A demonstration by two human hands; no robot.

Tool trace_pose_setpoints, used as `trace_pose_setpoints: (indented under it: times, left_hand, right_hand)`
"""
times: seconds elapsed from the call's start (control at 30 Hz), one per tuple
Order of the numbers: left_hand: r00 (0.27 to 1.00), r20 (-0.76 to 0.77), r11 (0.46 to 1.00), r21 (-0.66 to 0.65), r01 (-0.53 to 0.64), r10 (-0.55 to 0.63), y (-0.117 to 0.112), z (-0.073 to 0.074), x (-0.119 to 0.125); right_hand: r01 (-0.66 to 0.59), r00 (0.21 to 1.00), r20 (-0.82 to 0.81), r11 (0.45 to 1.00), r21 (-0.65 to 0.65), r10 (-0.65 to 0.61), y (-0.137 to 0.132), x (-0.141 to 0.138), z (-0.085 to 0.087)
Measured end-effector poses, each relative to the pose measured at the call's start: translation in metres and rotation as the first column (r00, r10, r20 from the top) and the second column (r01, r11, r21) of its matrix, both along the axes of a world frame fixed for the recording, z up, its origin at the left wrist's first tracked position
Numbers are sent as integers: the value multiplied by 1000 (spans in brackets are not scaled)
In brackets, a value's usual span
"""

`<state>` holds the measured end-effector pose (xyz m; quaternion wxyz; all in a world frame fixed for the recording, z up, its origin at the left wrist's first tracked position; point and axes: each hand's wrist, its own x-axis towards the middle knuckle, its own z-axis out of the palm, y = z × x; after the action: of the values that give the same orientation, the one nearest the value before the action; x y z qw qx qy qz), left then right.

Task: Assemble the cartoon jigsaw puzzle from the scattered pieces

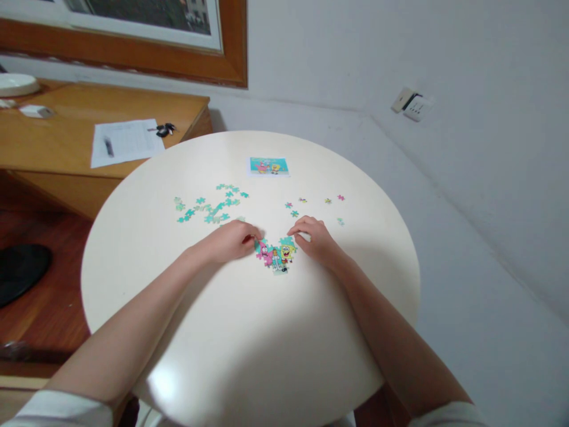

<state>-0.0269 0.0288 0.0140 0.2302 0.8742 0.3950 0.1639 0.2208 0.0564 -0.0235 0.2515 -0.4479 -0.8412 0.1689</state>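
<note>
A small, partly joined jigsaw [278, 254] with two cartoon figures lies in the middle of a round cream table [249, 332]. My left hand [233, 239] rests at the jigsaw's left edge, its fingers curled and pinched on the edge pieces. My right hand [313, 237] sits at the jigsaw's right edge with its fingertips bent down against the top right pieces. A scatter of loose teal pieces [211, 207] lies beyond my left hand. A few single pieces [311, 201] lie beyond my right hand.
A small picture card [268, 166] of the same cartoon lies at the table's far side. A wooden desk [66, 136] stands at the left with a sheet of paper [124, 141], a pen and keys. White walls close the right side, with a wall socket [413, 105].
</note>
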Motion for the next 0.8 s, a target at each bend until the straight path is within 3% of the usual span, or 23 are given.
trace_pose_setpoints:
  times: [0.8]
  left_hand:
    - [1000,-9,1000,7,2,-2,-1,3,2]
  right_hand:
    - [-1,1000,-19,1000,11,1,-1,-1,1]
